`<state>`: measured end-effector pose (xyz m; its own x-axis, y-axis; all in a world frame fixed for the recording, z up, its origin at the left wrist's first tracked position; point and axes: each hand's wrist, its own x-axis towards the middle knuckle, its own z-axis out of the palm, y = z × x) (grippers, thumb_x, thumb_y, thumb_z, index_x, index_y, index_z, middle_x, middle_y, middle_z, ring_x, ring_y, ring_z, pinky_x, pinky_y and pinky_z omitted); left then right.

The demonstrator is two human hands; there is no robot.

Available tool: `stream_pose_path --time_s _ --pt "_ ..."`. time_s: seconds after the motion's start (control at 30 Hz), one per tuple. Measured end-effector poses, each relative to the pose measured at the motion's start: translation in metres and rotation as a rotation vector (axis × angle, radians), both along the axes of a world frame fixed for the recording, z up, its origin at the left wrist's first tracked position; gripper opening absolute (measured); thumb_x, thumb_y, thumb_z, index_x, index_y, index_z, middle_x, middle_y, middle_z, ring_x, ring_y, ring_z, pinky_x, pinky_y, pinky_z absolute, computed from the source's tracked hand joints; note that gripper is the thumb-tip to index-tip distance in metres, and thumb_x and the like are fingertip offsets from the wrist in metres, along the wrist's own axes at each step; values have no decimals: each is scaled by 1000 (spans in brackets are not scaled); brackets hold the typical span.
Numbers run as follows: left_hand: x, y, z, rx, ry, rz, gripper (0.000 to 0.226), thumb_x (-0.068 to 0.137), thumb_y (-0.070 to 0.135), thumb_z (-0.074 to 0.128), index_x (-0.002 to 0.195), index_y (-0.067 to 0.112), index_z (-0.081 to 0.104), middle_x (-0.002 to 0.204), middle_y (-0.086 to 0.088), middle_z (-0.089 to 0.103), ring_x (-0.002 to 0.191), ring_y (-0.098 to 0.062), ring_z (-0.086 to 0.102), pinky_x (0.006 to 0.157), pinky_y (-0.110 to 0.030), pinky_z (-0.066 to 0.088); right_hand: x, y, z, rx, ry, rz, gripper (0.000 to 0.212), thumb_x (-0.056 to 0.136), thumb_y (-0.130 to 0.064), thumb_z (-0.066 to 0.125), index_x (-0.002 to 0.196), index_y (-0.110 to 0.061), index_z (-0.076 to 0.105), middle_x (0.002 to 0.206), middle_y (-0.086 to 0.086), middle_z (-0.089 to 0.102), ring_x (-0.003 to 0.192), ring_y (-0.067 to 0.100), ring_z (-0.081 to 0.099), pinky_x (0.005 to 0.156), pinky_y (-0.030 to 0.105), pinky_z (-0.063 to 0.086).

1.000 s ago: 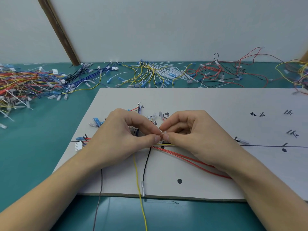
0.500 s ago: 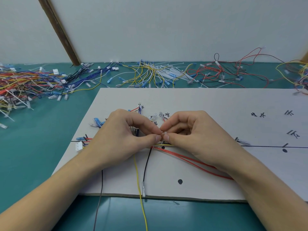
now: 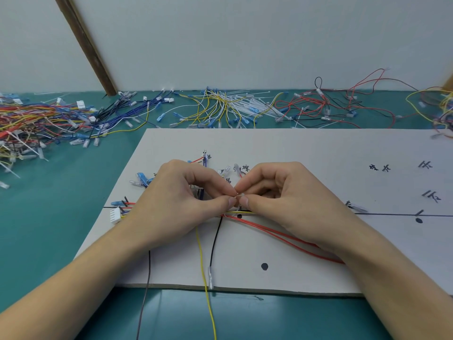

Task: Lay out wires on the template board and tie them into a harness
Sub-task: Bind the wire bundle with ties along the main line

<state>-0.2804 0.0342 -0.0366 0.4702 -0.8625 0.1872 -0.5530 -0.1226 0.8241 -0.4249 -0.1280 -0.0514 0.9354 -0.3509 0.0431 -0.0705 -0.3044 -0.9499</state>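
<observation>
At the middle of the white template board [image 3: 306,148], both hands meet fingertip to fingertip over the drawn trunk line. Left hand [image 3: 181,202] and right hand [image 3: 282,200] each have thumb and forefinger curled, pinching a small translucent piece between them, apparently a cable tie [image 3: 238,197], directly above the wire bundle [image 3: 241,212]; what exactly it is cannot be confirmed. Judged purpose: cinching the bundle where branches split. Yellow wire [image 3: 203,266] and black wire [image 3: 215,241] drop toward the near edge; two red wires [image 3: 274,231] run under the right wrist. White connector [image 3: 115,215] sits at the line's left end. Loose wire stock [image 3: 49,119] lies on the green table [image 3: 49,217], within reach.
</observation>
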Motion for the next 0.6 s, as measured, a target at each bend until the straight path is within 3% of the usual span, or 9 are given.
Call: stream_pose_path --time_s 0.23,0.5,0.6 --pt "0 0 0 8 2 7 5 77 27 79 81 31 81 72 5 76 73 -11 74 74 -32 57 0 0 0 9 -8 -7 11 89 -12 76 93 -22 75 86 -1 80 82 17 76 83 35 58" --pt "1 0 -1 13 -7 -3 7 77 27 79 82 32 81 72 6 76 73 -10 74 74 -30 57 1 2 0 11 -9 -16 10 86 -18 76 93 -25 75 87 -2 80 85 24 76 87 49 58" --pt "0 0 -1 14 -21 -12 7 78 27 79 82 33 81 73 7 76 73 -9 73 71 -22 54 1 2 0 4 -5 -25 11 85 -20 74 93 -26 75 87 -2 80 84 25 76 87 53 58"
